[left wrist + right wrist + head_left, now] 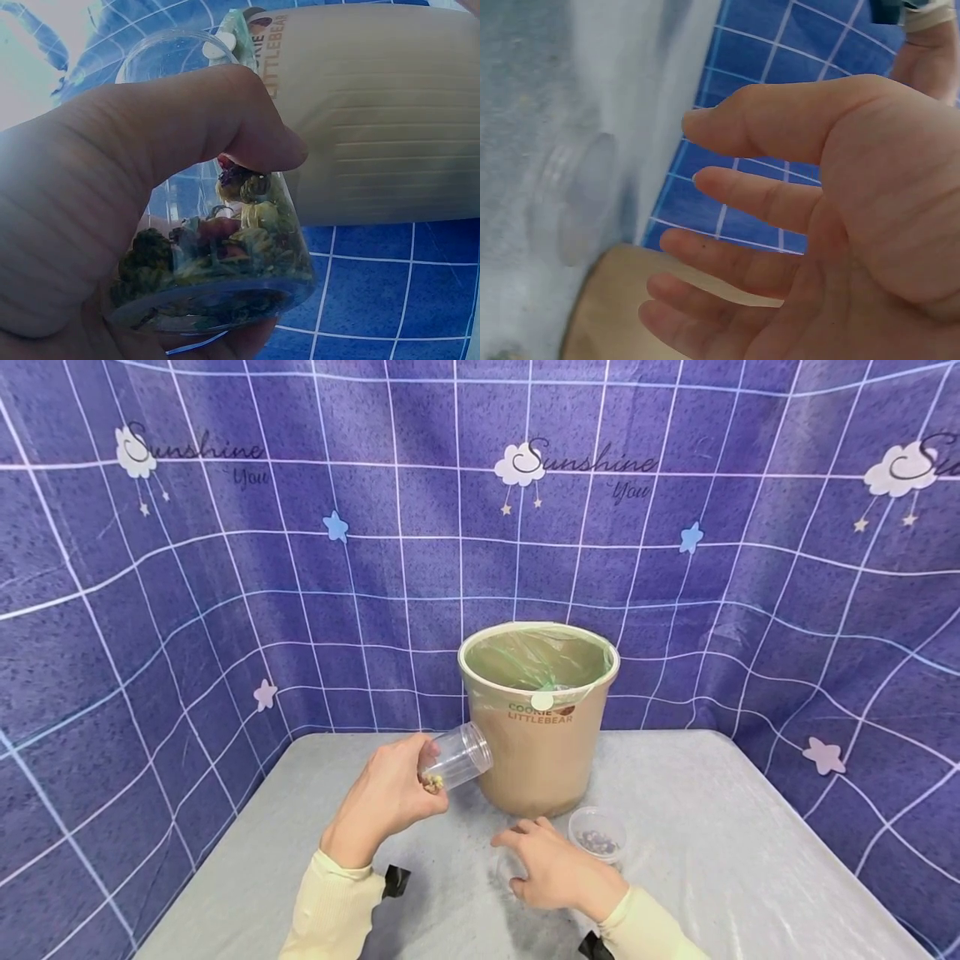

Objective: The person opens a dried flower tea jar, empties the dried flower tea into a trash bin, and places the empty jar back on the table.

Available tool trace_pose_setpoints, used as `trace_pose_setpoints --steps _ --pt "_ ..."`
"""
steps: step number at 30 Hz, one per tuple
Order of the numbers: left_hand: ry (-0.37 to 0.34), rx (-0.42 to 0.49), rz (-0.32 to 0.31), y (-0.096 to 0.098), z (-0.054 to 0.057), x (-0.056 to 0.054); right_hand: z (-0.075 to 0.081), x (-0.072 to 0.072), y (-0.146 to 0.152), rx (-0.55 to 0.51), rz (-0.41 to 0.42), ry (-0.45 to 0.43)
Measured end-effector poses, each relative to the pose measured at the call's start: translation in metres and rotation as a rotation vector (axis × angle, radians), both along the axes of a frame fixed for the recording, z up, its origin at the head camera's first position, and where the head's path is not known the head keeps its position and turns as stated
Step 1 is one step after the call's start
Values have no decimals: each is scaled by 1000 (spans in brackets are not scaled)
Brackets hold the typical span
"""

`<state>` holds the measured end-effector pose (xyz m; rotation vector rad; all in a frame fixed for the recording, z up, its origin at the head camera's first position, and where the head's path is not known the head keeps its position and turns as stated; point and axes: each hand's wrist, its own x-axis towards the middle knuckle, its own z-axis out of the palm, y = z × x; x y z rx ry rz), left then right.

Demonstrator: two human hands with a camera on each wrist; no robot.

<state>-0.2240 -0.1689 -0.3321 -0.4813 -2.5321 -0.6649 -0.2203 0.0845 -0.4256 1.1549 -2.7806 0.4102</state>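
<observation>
My left hand (384,789) grips a clear plastic jar (467,753), tilted, its mouth turned toward the bin. Dried flower buds and leaves (244,240), yellow-green with some dark red, lie at the jar's bottom in the left wrist view. My right hand (558,870) hovers low over the table with fingers spread, holding nothing. Below its fingers a clear round lid (589,199) lies on the table, partly hidden by the hand in the head view. Just beyond the right hand stands a clear round container (622,832) with small purplish dried bits (598,842) inside.
A beige waste bin (536,760) with a green liner bag (555,652) stands at the back middle of the grey table (697,843). Blue gridded curtain cloth (397,568) surrounds the table at the back and sides.
</observation>
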Motion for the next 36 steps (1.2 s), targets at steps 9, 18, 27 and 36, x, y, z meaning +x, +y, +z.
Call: trace_pose_setpoints --steps 9,18,27,36 --pt "-9 4 4 0 0 0 24 10 4 -72 47 25" --pt "10 -1 2 -1 -3 -1 37 14 11 -119 61 75" --pt "18 1 5 -3 -1 -1 52 16 23 -198 68 139" --pt "10 8 20 -4 -1 -1 65 16 38 -288 29 159"
